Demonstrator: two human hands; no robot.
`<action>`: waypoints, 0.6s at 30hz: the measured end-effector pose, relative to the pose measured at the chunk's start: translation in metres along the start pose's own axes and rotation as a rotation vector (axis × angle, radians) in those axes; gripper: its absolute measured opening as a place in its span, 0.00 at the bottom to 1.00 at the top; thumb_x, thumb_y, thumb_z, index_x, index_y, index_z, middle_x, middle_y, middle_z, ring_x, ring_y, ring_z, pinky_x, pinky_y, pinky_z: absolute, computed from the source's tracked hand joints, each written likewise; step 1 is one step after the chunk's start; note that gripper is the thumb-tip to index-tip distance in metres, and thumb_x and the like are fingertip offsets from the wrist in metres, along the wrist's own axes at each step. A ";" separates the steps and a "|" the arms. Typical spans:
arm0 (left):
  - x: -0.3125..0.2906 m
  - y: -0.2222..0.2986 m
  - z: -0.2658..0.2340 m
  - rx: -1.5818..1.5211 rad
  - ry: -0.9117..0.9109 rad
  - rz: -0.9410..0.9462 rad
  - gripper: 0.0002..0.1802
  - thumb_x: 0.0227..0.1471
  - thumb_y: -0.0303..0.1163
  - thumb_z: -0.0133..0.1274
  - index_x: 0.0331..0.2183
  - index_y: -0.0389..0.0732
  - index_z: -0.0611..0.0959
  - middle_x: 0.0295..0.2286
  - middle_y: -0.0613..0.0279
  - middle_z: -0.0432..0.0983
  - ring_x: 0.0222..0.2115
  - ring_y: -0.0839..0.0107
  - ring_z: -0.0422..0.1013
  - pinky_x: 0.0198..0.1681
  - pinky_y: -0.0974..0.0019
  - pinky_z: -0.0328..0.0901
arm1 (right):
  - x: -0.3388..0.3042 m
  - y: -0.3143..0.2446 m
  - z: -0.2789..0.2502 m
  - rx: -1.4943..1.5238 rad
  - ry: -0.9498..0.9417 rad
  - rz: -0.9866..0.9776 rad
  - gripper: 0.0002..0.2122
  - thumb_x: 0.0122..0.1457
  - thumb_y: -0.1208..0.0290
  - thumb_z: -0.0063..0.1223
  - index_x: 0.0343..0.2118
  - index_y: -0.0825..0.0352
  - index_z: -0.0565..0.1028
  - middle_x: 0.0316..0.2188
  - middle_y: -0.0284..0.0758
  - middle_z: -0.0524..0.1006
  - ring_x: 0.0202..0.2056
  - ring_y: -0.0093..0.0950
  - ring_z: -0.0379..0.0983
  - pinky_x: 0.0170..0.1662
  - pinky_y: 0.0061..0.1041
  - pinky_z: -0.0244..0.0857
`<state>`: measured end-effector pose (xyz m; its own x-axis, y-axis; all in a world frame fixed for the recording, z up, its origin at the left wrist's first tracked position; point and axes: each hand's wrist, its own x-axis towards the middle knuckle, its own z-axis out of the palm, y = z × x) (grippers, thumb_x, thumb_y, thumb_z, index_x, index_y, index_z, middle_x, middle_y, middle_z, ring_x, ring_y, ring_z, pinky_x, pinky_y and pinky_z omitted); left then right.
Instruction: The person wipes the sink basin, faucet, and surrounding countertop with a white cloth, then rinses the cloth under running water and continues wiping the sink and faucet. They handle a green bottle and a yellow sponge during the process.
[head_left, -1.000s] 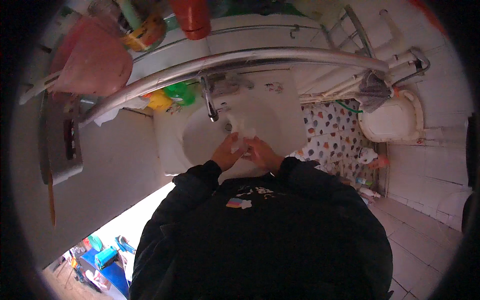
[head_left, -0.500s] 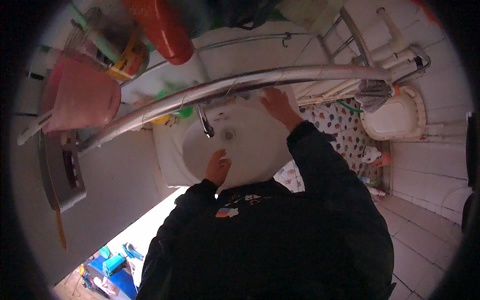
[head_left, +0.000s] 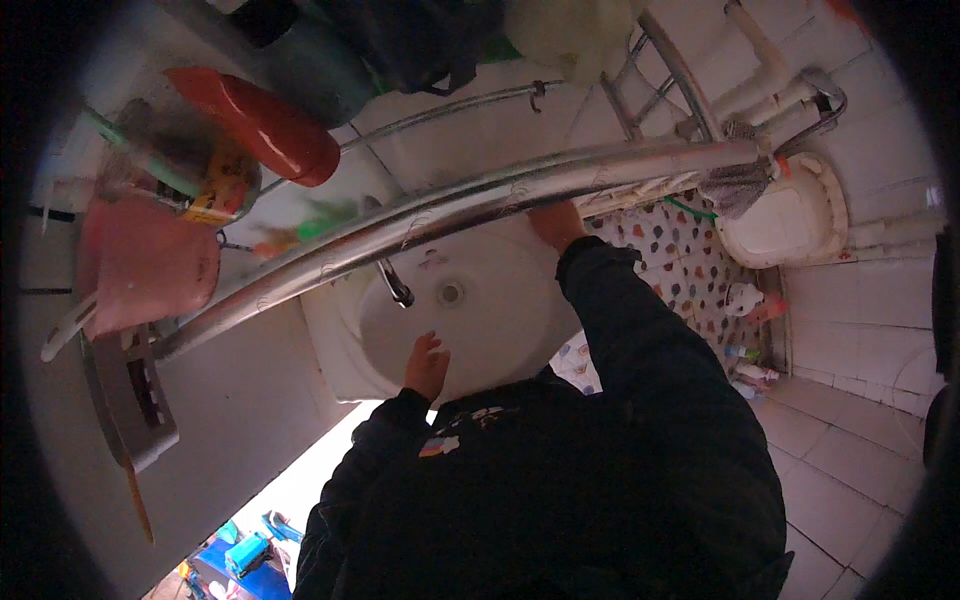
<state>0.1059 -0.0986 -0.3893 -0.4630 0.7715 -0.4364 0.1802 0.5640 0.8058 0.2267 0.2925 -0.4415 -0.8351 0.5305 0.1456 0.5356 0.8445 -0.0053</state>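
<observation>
Over the near side of the white washbasin my left hand hovers with nothing in it, its fingers loosely bent and apart. A chrome tap stands just beyond that hand, beside the drain. My right hand reaches to the far right corner of the basin. Its fingers are hidden behind a thick metal bar, so what they touch cannot be seen.
Left of the basin, a pink container and a red bottle are close to the bar. A grey cloth hangs by the bar's right end, near a white tub-like fixture. Small bottles lie on the floor at right.
My right hand has gone further away, its fingers passing from sight behind the bar. My left hand stays over the near basin. The view has shifted slightly.
</observation>
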 end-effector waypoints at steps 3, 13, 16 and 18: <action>0.004 -0.009 0.000 0.037 -0.027 -0.025 0.30 0.56 0.31 0.54 0.57 0.38 0.64 0.47 0.49 0.71 0.40 0.62 0.75 0.44 0.61 0.70 | -0.014 0.004 -0.001 0.074 -0.098 0.099 0.26 0.58 0.68 0.48 0.61 0.62 0.62 0.58 0.42 0.66 0.61 0.41 0.59 0.63 0.41 0.53; 0.021 -0.032 0.005 -0.035 -0.008 0.052 0.29 0.53 0.30 0.55 0.56 0.37 0.67 0.48 0.49 0.72 0.42 0.61 0.74 0.44 0.61 0.69 | -0.159 -0.028 -0.060 0.146 -0.274 -0.048 0.30 0.54 0.71 0.49 0.63 0.66 0.59 0.63 0.46 0.59 0.64 0.51 0.52 0.65 0.45 0.49; 0.030 -0.026 -0.001 -0.097 0.041 -0.033 0.28 0.53 0.29 0.55 0.55 0.35 0.67 0.50 0.50 0.70 0.45 0.60 0.72 0.45 0.61 0.69 | -0.216 -0.040 -0.076 0.261 -0.318 -0.116 0.31 0.53 0.73 0.50 0.62 0.65 0.60 0.62 0.47 0.60 0.64 0.51 0.52 0.65 0.47 0.48; 0.038 -0.004 -0.022 0.091 0.185 0.084 0.28 0.53 0.28 0.54 0.54 0.35 0.68 0.50 0.49 0.69 0.47 0.58 0.71 0.47 0.60 0.68 | -0.217 -0.032 -0.072 0.287 -0.347 -0.193 0.31 0.52 0.74 0.51 0.62 0.64 0.60 0.62 0.47 0.60 0.63 0.50 0.53 0.64 0.47 0.49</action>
<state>0.0683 -0.0783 -0.4001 -0.5928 0.7545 -0.2815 0.2984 0.5304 0.7935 0.4000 0.1452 -0.4015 -0.9344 0.3146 -0.1673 0.3517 0.8901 -0.2900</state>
